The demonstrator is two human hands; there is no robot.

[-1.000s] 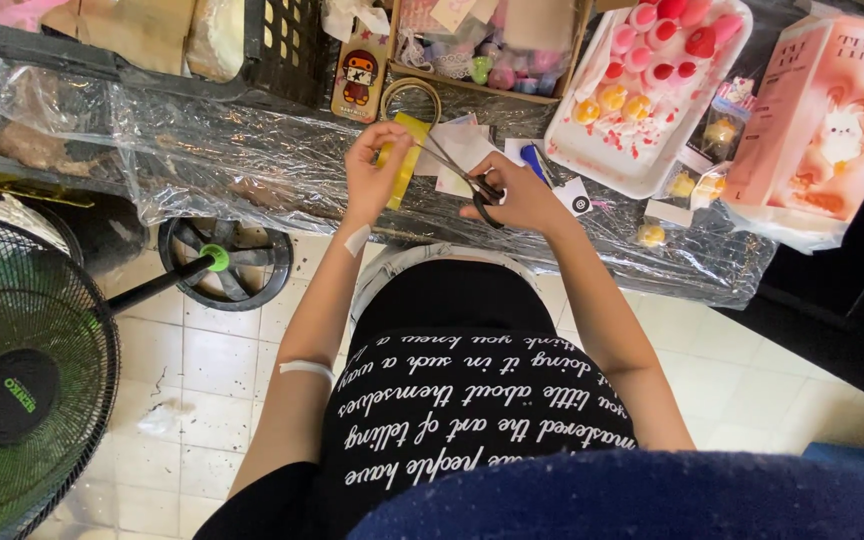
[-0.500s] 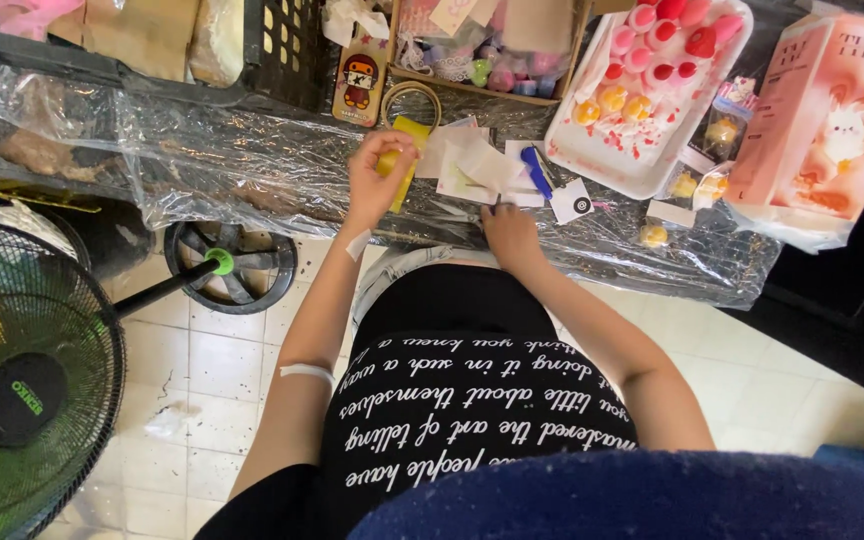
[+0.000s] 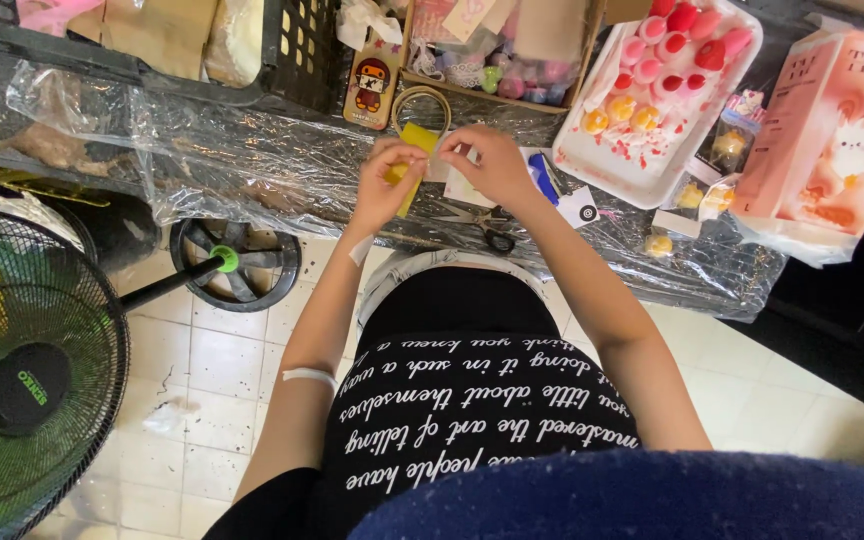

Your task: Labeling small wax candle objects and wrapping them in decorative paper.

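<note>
Nearest the camera, a dark blue cloth edge (image 3: pixel 632 495), then a black garment with white script (image 3: pixel 472 410) over the person's lap. To the left, on the pale tiled floor (image 3: pixel 212 370), a standing fan with a black grille (image 3: pixel 22 390) and, farther in, its round base with a green knob (image 3: pixel 224 260). A thin white band (image 3: pixel 309 376) sits on the left forearm. Both arms reach up to a table covered in clear plastic sheet (image 3: pixel 252 165). Left hand (image 3: pixel 384 182) — fingers curled and pinched on a yellow strip (image 3: pixel 410 160), which hangs from the fingertips just above the table edge. Right hand (image 3: pixel 492 162) — fingers bent, thumb and forefinger pinched close at the strip's upper end; whether they grip the strip itself or a small piece beside it cannot be told. Just below the right hand, lying on the plastic, scissors with black handles (image 3: pixel 487 228). White paper slips (image 3: pixel 577 205) and a blue item (image 3: pixel 544 180) lie to the right of the hands. Beyond the hands: a round hoop (image 3: pixel 422 98), a small cartoon-figure package (image 3: pixel 372 88), a black crate (image 3: pixel 302 45). Far right: a white tray of pink, red and yellow sweets (image 3: pixel 652 90) and a pink box with a rabbit picture (image 3: pixel 832 140).
</note>
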